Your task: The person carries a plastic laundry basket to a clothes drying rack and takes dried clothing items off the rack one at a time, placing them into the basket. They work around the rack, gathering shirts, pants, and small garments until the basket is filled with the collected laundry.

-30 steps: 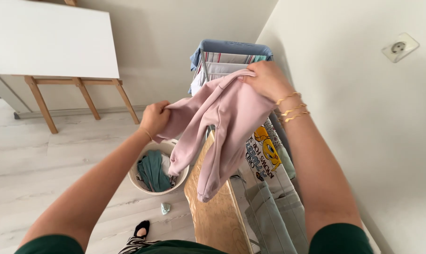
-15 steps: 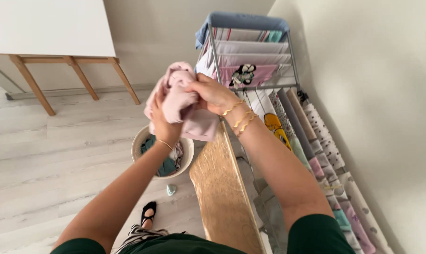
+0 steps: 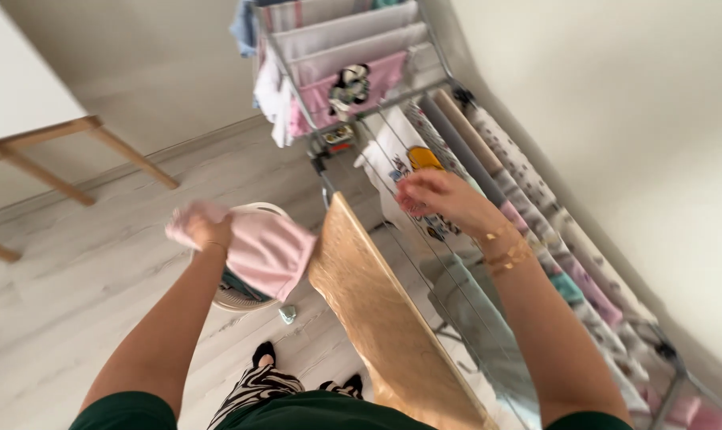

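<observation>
The pink garment (image 3: 259, 248), held by both hands half a second ago, now hangs bunched in the left hand (image 3: 209, 228) alone, over the laundry basket (image 3: 241, 299) beside the board's (image 3: 377, 318) far corner. The right hand (image 3: 428, 193) has let go and hovers loosely curled, empty (motion blur hides detail), above the drying rack (image 3: 488, 199).

The widest open room is the pale wooden floor (image 3: 74, 279) in the left half of the frame, bare between the easel legs (image 3: 130, 155) at upper left and the laundry basket (image 3: 237, 299) at centre. A wooden board (image 3: 377, 310) runs from centre to the bottom edge and walls off that side from the drying rack (image 3: 488, 239). The rack fills the right of centre up to the top, its rails hung with clothes close together. Between rack and the wall (image 3: 616, 119) at right there is only a thin gap. The left hand (image 3: 205, 227) with the folded pink garment (image 3: 265, 251) sits above the basket mouth; the right hand (image 3: 428, 195) hangs over the rack rails.
</observation>
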